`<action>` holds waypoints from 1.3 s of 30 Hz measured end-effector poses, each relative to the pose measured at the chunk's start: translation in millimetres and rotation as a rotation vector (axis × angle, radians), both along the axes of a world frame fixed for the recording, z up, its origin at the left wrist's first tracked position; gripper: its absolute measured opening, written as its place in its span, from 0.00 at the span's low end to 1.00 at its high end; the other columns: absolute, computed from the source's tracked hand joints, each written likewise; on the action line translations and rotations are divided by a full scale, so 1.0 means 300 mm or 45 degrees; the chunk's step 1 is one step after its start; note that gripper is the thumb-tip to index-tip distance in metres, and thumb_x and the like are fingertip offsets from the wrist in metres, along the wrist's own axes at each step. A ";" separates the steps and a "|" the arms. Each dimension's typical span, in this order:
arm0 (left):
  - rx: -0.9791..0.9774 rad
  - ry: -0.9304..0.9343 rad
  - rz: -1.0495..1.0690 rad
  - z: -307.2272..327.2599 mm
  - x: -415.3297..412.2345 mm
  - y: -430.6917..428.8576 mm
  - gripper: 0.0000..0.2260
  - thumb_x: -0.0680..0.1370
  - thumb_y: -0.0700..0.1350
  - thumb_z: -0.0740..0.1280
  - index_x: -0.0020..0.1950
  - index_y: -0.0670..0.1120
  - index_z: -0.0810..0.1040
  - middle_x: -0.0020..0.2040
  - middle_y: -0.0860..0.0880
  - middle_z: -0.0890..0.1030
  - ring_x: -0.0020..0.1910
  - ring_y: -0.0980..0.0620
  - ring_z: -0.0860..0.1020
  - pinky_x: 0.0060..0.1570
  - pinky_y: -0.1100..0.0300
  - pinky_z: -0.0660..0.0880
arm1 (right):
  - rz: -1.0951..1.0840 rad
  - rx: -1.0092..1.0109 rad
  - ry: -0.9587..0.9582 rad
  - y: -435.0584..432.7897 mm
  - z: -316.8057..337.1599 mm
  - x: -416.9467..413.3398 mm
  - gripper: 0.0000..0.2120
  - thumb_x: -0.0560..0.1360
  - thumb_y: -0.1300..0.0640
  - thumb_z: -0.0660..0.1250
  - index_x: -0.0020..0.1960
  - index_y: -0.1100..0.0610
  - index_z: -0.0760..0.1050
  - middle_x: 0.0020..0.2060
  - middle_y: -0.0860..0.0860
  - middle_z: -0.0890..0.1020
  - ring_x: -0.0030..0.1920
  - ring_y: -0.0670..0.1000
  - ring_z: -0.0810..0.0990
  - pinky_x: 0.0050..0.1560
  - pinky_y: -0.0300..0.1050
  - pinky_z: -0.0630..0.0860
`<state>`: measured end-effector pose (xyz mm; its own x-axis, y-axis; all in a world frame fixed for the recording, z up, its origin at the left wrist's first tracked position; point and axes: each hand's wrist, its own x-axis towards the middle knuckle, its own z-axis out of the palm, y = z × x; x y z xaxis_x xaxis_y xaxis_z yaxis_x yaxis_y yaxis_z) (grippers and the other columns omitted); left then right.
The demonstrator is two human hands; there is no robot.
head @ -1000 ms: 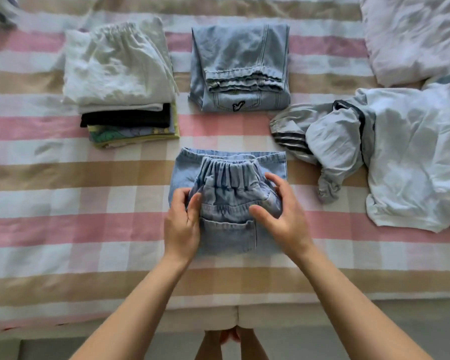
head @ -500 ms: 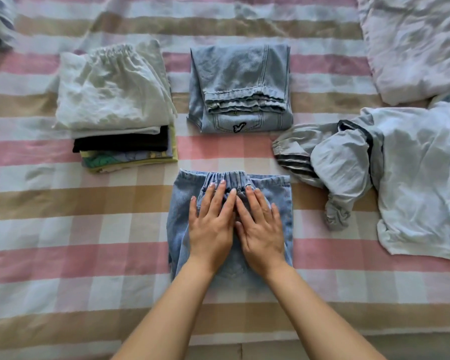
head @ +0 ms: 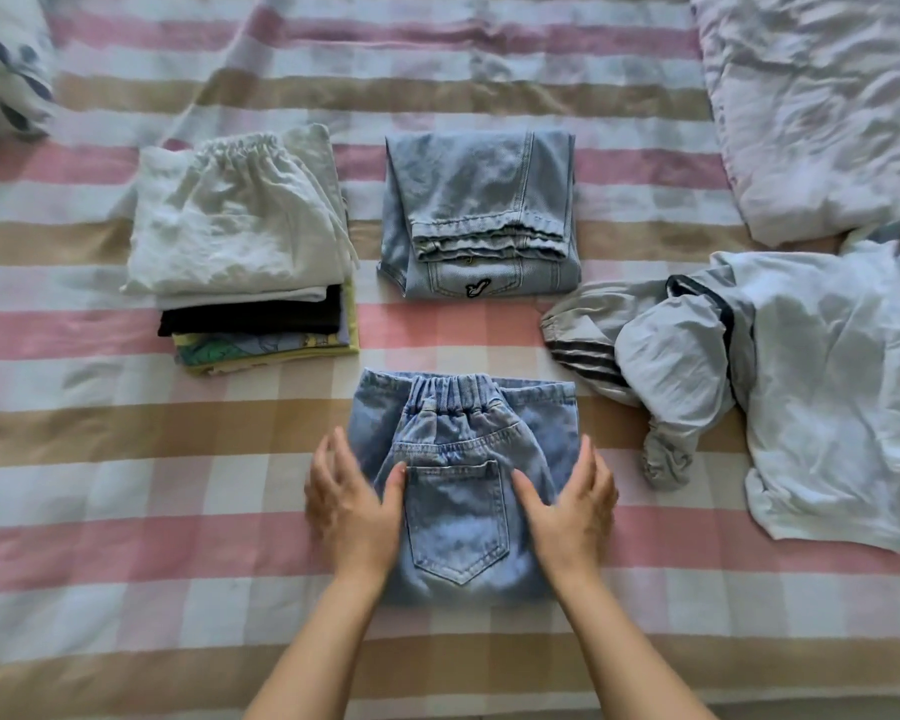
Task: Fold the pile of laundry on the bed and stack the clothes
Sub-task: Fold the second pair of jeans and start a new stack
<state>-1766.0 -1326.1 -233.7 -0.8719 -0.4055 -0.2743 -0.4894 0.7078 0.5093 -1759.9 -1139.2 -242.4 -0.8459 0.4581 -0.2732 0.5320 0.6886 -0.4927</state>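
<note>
from the head camera, looking down over the bed: a small pair of denim trousers [head: 461, 491] lies folded into a neat packet on the checked bedsheet [head: 126, 485], close to the near edge, with the elastic waistband at the far end and a back pocket facing up. the left hand [head: 349, 506] sits against the left side of the packet and the right hand [head: 572, 506] against the right side. both are open, with fingers fairly straight and a little spread, pointing away from the person. each thumb lies on the denim beside the pocket. neither hand has curled round the cloth. the left fingers are slightly blurred.

just beyond the packet lies a second pair of folded jeans [head: 479, 215], hems on top and a small embroidered mark on the near edge. to the left of those stands a stack of folded clothes: a white drawstring garment [head: 235, 220] on top, a black garment [head: 250, 319] under it, and a yellow printed piece [head: 266, 350] at the bottom.

to the right, apart from the folded things, a grey jacket [head: 661, 350] with dark stripes on its sleeve lies crumpled and unfolded. it touches a loose white garment [head: 842, 387] spread beside it. a rumpled pale duvet [head: 822, 96] fills the far right corner, and a spotted pillow [head: 6, 65] shows at the far left.
</note>
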 end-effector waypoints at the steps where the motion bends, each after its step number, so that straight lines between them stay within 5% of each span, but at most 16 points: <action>1: 0.092 -0.088 0.108 0.006 0.004 -0.019 0.33 0.74 0.53 0.68 0.73 0.40 0.60 0.70 0.37 0.65 0.68 0.40 0.63 0.65 0.47 0.60 | -0.070 -0.061 -0.095 0.011 0.003 -0.001 0.41 0.68 0.42 0.71 0.72 0.62 0.60 0.65 0.63 0.69 0.65 0.62 0.66 0.63 0.53 0.62; 8: 0.912 -0.320 0.342 0.025 -0.035 -0.073 0.16 0.68 0.47 0.75 0.52 0.43 0.79 0.48 0.45 0.84 0.51 0.43 0.81 0.52 0.49 0.77 | -0.110 -0.507 -0.217 0.046 0.044 -0.033 0.21 0.70 0.49 0.72 0.52 0.61 0.69 0.47 0.54 0.78 0.51 0.58 0.77 0.47 0.47 0.72; 11: 1.051 -0.231 0.291 0.083 -0.055 -0.076 0.11 0.70 0.44 0.74 0.51 0.49 0.79 0.48 0.48 0.84 0.50 0.47 0.82 0.52 0.47 0.77 | -0.031 -0.586 -0.084 0.058 0.102 -0.036 0.16 0.72 0.54 0.71 0.54 0.57 0.70 0.47 0.51 0.78 0.50 0.52 0.77 0.46 0.43 0.70; 17: 0.981 0.182 0.024 0.280 -0.212 -0.069 0.16 0.73 0.37 0.70 0.55 0.55 0.75 0.51 0.58 0.82 0.51 0.61 0.79 0.51 0.64 0.76 | -0.007 -0.784 0.301 0.080 0.298 -0.195 0.14 0.71 0.57 0.71 0.53 0.46 0.72 0.47 0.41 0.81 0.49 0.39 0.79 0.47 0.35 0.73; 22: 0.923 0.424 -0.107 0.409 -0.572 -0.033 0.21 0.74 0.35 0.68 0.65 0.49 0.69 0.57 0.54 0.78 0.55 0.58 0.77 0.54 0.65 0.74 | 0.086 -0.818 0.505 0.099 0.419 -0.561 0.16 0.72 0.62 0.70 0.54 0.46 0.70 0.49 0.40 0.78 0.49 0.35 0.77 0.45 0.24 0.71; 25: 0.845 0.525 -0.246 0.420 -0.805 -0.005 0.24 0.75 0.35 0.67 0.69 0.47 0.66 0.59 0.56 0.75 0.57 0.61 0.74 0.56 0.71 0.71 | 0.129 -0.766 0.598 0.122 0.415 -0.808 0.22 0.72 0.63 0.69 0.63 0.54 0.68 0.56 0.44 0.76 0.54 0.40 0.75 0.50 0.26 0.70; 29: 0.781 0.485 -0.242 0.297 -1.059 0.024 0.28 0.75 0.37 0.67 0.73 0.43 0.60 0.69 0.46 0.70 0.66 0.50 0.70 0.67 0.56 0.67 | 0.169 -0.700 0.645 0.167 0.314 -1.074 0.26 0.73 0.64 0.69 0.69 0.59 0.66 0.62 0.51 0.75 0.60 0.47 0.74 0.56 0.31 0.70; 33: 0.947 0.308 -0.051 0.137 -1.146 0.055 0.29 0.76 0.35 0.65 0.75 0.43 0.57 0.70 0.43 0.68 0.65 0.47 0.71 0.66 0.54 0.68 | 0.123 -0.688 0.569 0.210 0.175 -1.187 0.24 0.72 0.65 0.69 0.67 0.61 0.68 0.60 0.55 0.76 0.58 0.50 0.76 0.54 0.35 0.70; 39: 0.699 0.272 0.009 0.023 -1.060 0.063 0.15 0.76 0.47 0.67 0.59 0.41 0.72 0.51 0.47 0.77 0.51 0.48 0.76 0.47 0.59 0.69 | -0.036 -0.635 0.264 0.246 0.038 -1.095 0.20 0.76 0.49 0.64 0.62 0.59 0.69 0.54 0.53 0.78 0.52 0.51 0.76 0.48 0.41 0.69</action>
